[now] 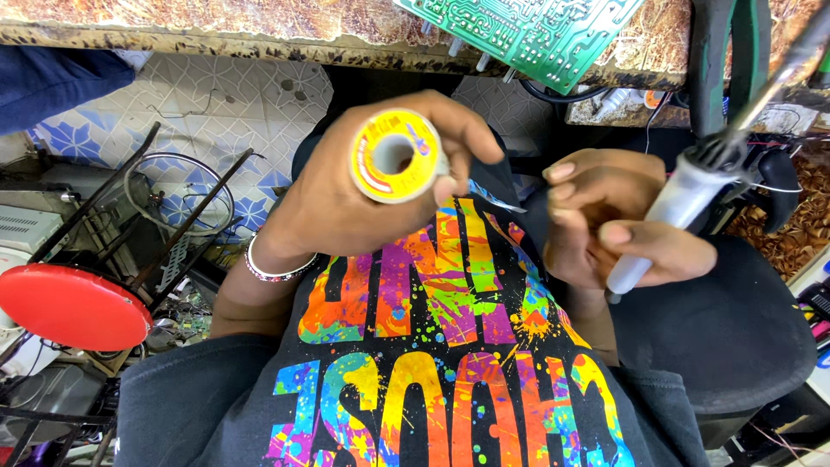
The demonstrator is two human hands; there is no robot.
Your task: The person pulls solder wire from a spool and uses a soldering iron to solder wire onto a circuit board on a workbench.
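My left hand (346, 195) is closed around a yellow spool of solder wire (396, 156), its hollow core facing the camera, held up in front of my chest. My right hand (605, 229) grips the white handle of a soldering iron (683, 212), whose dark shaft runs up toward the top right corner. The two hands are close together, and a thin strand of solder runs from the spool toward the right hand. A green circuit board (527, 30) lies on the edge of the worn workbench (216, 30) just above the hands.
A red round stool seat (73, 307) stands at the lower left among cables, metal rods and grey equipment on a tiled floor (233, 112). A dark chair seat (735, 329) is on the right. Tangled wires hang under the bench at top right.
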